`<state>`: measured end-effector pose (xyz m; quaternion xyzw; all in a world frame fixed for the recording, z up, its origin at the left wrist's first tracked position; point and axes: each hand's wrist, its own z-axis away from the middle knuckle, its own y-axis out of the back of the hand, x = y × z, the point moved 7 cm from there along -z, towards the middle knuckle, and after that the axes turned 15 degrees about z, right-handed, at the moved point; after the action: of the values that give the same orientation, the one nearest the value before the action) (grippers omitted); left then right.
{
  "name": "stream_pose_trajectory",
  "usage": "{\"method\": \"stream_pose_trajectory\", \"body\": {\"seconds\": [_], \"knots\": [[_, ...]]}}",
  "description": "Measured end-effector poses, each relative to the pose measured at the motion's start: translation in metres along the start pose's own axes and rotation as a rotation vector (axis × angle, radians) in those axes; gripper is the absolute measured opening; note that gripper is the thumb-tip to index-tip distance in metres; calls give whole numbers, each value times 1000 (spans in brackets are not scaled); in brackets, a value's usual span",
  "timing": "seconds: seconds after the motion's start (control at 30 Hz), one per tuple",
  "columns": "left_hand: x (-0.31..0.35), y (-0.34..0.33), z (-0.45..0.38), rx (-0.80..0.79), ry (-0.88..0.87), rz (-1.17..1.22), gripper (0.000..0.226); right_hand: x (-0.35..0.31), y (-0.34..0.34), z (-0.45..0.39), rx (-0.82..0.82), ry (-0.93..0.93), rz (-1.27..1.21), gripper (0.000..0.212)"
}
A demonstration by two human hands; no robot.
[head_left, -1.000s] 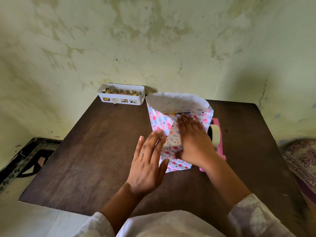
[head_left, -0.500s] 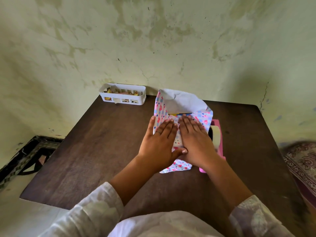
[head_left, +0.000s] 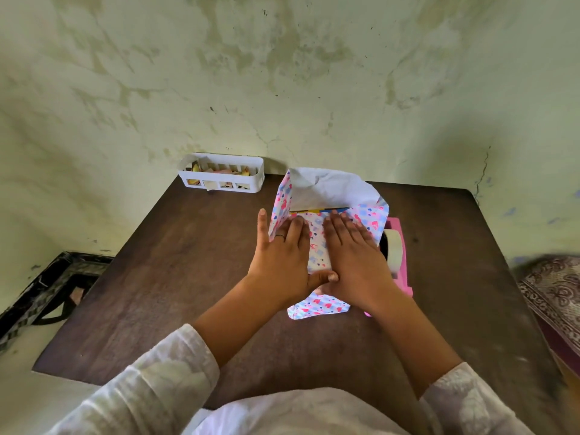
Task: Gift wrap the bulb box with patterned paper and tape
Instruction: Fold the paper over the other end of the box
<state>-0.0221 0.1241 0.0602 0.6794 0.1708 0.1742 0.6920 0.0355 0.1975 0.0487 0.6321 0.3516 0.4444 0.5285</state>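
Note:
The bulb box lies near the middle of the dark wooden table [head_left: 175,277], almost wholly covered by pink-and-blue heart-patterned paper [head_left: 318,246]. Only a thin yellow-blue edge of the box [head_left: 320,210] shows at the far end. My left hand [head_left: 282,259] and my right hand [head_left: 354,259] press flat side by side on the folded paper on top, fingers straight. The paper's far end stands up open, its white inside [head_left: 329,188] showing. A pink tape dispenser [head_left: 398,255] with a white roll sits just right of the box, partly behind my right hand.
A white slotted plastic basket [head_left: 221,174] with small items stands at the table's back edge against the stained wall. A black patterned frame [head_left: 47,293] lies on the floor at left. Patterned fabric [head_left: 552,296] is at the right edge.
My left hand moved from the box's left side up onto the top beside my right hand, folding the left paper flap over. The far paper end narrowed and stands more upright.

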Motion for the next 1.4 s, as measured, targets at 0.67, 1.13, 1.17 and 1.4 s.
{"method": "stream_pose_trajectory", "body": {"seconds": [0.67,1.13,1.17,1.4], "knots": [[13,0,-10,-55,-19,143,125,40,31,53,157,-134,-504,52],[24,-17,-13,-24,-9,231,126,105,-118,84,-213,-1043,-1182,17],[25,-17,-12,-20,-15,233,123,104,-122,84,-215,-1089,-1308,16],[25,-14,-9,-15,-4,213,109,89,-124,96,39,-1307,-1614,7]]}}
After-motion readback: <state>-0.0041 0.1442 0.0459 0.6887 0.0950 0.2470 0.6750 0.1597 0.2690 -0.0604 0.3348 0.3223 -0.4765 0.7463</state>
